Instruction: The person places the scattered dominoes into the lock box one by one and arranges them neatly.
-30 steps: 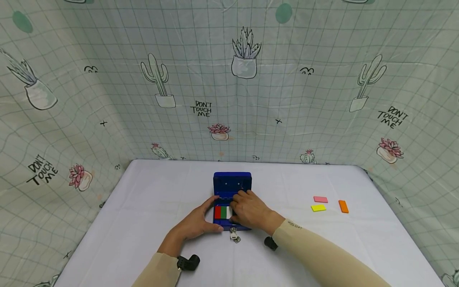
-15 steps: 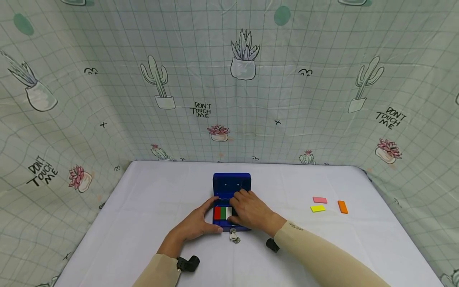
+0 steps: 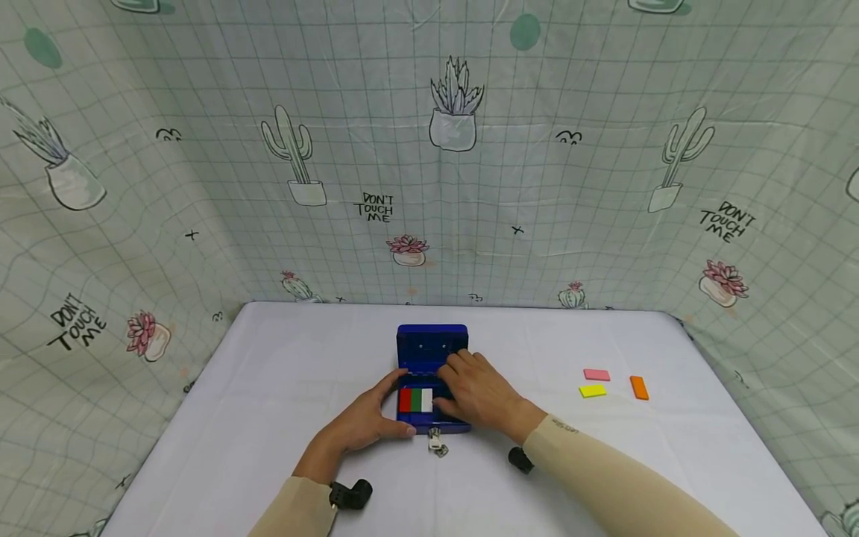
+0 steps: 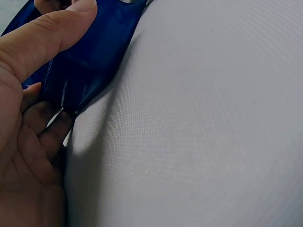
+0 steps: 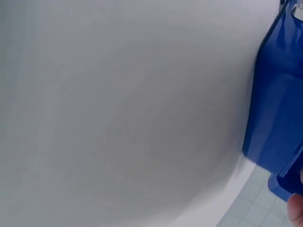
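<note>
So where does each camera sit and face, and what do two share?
Head: worn on the head, facing forward and down at the blue box, white table and printed backdrop; left hand, right hand and sleeves show.
Left wrist: worn there, looking at the blue box's outside and the white table; thumb and fingers show.
Right wrist: worn there, facing mostly white table, blue box at right edge; a fingertip shows.
Both wrist views share the blue box.
</note>
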A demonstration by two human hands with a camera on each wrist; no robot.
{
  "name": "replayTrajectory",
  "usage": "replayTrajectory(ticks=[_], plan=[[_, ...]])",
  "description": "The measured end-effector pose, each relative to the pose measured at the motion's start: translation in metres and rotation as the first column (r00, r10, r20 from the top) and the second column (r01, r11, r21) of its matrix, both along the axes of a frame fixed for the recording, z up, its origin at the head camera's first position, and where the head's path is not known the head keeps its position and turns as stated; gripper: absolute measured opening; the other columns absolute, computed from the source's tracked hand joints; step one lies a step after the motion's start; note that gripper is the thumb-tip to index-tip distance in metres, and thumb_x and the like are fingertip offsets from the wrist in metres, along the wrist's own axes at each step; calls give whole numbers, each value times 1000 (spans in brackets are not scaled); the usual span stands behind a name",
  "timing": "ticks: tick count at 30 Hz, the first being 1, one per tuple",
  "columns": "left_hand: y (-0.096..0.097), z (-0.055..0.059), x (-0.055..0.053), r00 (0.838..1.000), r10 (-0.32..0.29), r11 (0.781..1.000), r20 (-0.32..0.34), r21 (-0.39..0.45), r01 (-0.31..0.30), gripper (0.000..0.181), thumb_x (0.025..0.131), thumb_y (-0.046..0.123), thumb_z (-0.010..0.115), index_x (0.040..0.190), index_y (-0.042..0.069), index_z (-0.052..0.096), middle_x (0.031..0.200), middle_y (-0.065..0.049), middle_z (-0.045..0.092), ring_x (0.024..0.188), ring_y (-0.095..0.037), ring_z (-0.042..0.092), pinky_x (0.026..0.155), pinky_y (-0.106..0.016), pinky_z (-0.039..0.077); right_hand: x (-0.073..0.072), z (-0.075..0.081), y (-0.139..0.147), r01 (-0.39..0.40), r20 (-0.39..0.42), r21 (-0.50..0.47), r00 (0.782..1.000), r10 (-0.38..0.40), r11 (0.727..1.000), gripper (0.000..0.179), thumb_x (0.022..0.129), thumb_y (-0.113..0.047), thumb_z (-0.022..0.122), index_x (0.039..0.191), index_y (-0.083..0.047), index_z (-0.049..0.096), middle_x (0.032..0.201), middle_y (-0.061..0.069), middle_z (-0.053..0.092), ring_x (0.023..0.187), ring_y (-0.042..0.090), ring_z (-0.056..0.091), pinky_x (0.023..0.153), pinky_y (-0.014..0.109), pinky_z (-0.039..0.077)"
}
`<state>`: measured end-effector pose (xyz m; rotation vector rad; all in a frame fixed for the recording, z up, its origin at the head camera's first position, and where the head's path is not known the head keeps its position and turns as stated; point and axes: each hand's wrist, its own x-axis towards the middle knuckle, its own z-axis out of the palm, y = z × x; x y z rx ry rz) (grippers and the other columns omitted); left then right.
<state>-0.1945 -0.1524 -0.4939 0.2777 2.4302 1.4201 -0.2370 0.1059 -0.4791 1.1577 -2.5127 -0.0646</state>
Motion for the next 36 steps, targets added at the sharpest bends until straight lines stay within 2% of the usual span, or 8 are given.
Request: replayTrajectory(ticks=[8,18,29,36], plan=[[1,-1,0,1000,12,1000,0,9,-12,109,79,32,95,167,28,32,172,-16,31,158,-42,30,125,-70,24,-1,2,17,-33,-71,-75,997,27,997,39,99,-50,70,112,-12,69,100,1,63,92,20,54,79,34,47],[3,-3,1,1000,28,999,-8,-16,-28,109,79,33,95,167,27,32,172,-16,31,159,-42,28,125,-69,23,-2,6,47,-27,-123,-136,992,10,990,34,96,-41,75,109,-10,72,100,3,66,92,21,57,77,34,46],[3,-3,0,1000,27,999,-5,-17,-27,109,79,33,95,167,28,32,172,-15,31,159,-42,27,125,-69,22,-2,0,86,52,-119,-159,990,-72,986,34,92,-38,80,106,-9,69,97,5,64,88,24,55,74,35,42],[4,-3,1,999,34,999,-5,-19,-34,109,78,33,96,167,27,32,172,-16,32,158,-43,29,125,-70,24,1,-6,115,131,-99,-153,984,-148,979,35,89,-32,84,105,-6,67,99,8,64,90,26,56,77,39,46]])
